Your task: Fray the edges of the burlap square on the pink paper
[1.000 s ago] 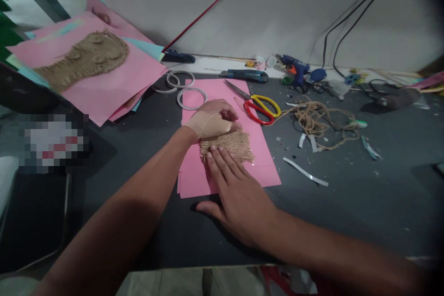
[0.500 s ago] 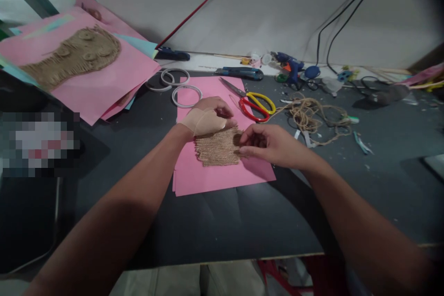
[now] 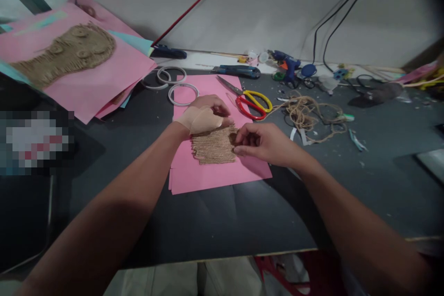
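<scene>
A rectangle of tan jute twine rows [image 3: 215, 145] lies on pink paper [image 3: 208, 180] in front of me. My left hand [image 3: 208, 113] rests along its upper edge, fingers curled toward the thumb. A beige patch covers the base of that thumb and the wrist. Whatever may be between those fingertips is hidden. At the rectangle's right edge, my right hand [image 3: 262, 143] has its thumb and curled forefinger closed on the twine ends. Just beyond it lie scissors [image 3: 248, 99] with one red and one yellow handle. A loose tangle of twine [image 3: 303, 113] is to the right.
Rolls of tape [image 3: 183, 95] lie behind my left hand. Along the wall are a blue utility knife [image 3: 239, 71] and a blue glue gun [image 3: 287, 64]. Stacked pink sheets [image 3: 128, 67] at left carry a twine-covered shape [image 3: 76, 53]. The dark tabletop [image 3: 215, 231] ends near my lap.
The whole view has shifted slightly, so everything appears a little further left. Both hands keep nearly the same place on the twine rectangle.
</scene>
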